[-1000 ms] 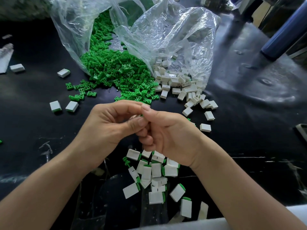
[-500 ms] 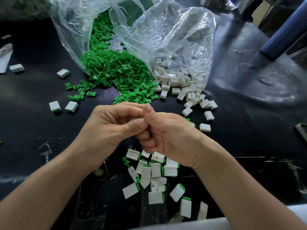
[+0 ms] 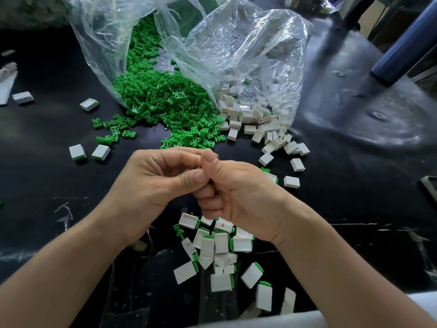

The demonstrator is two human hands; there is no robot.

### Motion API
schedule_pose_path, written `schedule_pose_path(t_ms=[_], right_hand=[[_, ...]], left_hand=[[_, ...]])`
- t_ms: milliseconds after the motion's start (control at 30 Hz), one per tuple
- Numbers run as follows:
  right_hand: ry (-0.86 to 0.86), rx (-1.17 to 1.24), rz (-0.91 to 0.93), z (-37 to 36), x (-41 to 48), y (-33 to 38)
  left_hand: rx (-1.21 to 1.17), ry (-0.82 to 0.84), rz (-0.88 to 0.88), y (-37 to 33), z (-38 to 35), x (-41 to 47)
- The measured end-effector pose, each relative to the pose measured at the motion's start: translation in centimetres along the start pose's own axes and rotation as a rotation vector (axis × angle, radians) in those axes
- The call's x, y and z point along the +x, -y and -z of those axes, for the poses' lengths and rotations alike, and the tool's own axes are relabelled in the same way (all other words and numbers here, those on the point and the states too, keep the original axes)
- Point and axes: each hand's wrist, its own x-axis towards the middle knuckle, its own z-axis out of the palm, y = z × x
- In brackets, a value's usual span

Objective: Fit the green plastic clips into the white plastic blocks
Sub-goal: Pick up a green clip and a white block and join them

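Observation:
My left hand (image 3: 153,183) and my right hand (image 3: 238,195) meet fingertip to fingertip above the middle of the black table (image 3: 47,185). Between the pinching fingers only a sliver of a green clip (image 3: 201,167) and a pale edge of a white block (image 3: 184,171) show; the rest is hidden by the fingers. Loose green clips (image 3: 165,107) spill from a clear bag at the back. Beside them, loose white blocks (image 3: 250,117) spill from a second bag. Just under my hands lies a pile of white blocks with green clips fitted (image 3: 220,245).
The two clear plastic bags (image 3: 236,43) stand open at the back centre. A few fitted blocks (image 3: 78,151) lie apart on the left. A dark blue tube (image 3: 406,43) slants at the upper right, and a pale edge (image 3: 354,316) runs along the near side.
Both hands stay joined at the same spot; only the fingertips have shifted slightly against each other.

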Motion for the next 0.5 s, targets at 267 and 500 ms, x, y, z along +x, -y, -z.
schedule_pose_path(t_ms=[267, 500], right_hand=[[0.049, 0.103, -0.143, 0.6, 0.59, -0.13], [0.061, 0.174, -0.084, 0.67, 0.46, -0.17]], left_hand=[[0.053, 0.013, 0.013, -0.24, -0.02, -0.02], [-0.043, -0.026, 0.049, -0.03, 0.03, 0.05]])
